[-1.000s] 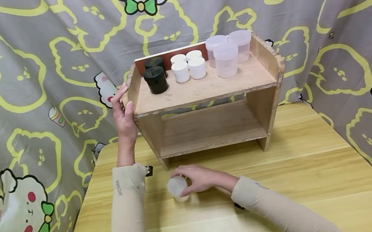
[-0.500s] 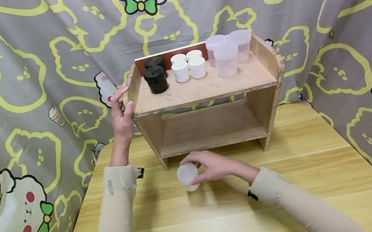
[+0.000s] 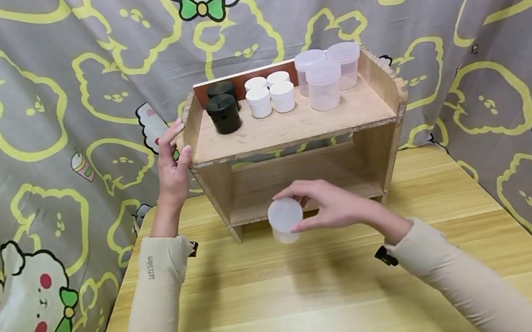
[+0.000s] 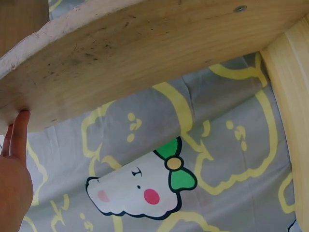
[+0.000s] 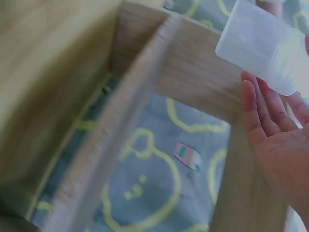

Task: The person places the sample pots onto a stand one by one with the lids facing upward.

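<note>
A translucent plastic jar [image 3: 284, 221] with a frosted lid is pinched between the thumb and fingers of my right hand [image 3: 331, 205], in front of the wooden shelf's lower board. In the right wrist view the jar [image 5: 256, 46] is tilted, its lidded end toward the fingers. My left hand [image 3: 173, 174] rests against the left side of the wooden shelf [image 3: 293, 139], fingers fairly straight. From the left wrist view, its fingertips touch the side panel [image 4: 130, 63]. On the top board stand black jars [image 3: 224, 114], several small white jars [image 3: 259, 103] and translucent jars [image 3: 325, 86].
The two-tier shelf stands at the back of the wooden table [image 3: 278, 313]. Its lower board [image 3: 307, 168] lies under the top one, between two side panels. A grey patterned curtain [image 3: 56, 105] hangs behind and along both sides.
My right hand has lifted the translucent jar off the table and carried it right and toward the shelf. My left forearm has swung slightly left, while the hand stays at the side panel.
</note>
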The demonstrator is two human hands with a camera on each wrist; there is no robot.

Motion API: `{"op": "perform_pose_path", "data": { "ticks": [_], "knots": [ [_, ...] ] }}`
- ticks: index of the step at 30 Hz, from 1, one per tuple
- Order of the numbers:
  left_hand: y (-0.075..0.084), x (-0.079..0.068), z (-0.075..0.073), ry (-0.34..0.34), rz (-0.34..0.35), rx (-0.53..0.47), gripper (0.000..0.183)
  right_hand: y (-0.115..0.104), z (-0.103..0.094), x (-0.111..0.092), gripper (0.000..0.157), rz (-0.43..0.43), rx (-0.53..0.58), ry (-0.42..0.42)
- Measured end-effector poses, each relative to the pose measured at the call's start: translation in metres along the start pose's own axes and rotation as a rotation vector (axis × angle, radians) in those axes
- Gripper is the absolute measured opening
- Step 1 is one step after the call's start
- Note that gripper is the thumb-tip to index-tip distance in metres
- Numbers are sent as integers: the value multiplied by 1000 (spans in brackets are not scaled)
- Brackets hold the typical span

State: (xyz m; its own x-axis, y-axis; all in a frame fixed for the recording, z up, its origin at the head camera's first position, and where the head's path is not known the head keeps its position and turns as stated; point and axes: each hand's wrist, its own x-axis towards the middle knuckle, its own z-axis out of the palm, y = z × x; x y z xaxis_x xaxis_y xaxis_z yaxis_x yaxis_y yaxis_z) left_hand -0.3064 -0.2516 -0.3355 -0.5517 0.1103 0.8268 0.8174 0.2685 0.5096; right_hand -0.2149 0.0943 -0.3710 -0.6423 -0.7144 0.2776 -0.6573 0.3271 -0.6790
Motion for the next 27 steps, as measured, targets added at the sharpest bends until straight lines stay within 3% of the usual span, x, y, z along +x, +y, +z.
{"op": "perform_pose_path", "data": {
  "ticks": [12,18,27],
  "knots": [
    [-1,0,1,7,1,-13,50,-43,-77,-17,64,-64,-147,212],
    [-1,0,2,7,-10,-10,48,-64,-119,-24,64,-89,-179,360],
    [0,0,2,11,-26,22,48,-75,-179,-32,57,31,-107,595]
  ]
}}
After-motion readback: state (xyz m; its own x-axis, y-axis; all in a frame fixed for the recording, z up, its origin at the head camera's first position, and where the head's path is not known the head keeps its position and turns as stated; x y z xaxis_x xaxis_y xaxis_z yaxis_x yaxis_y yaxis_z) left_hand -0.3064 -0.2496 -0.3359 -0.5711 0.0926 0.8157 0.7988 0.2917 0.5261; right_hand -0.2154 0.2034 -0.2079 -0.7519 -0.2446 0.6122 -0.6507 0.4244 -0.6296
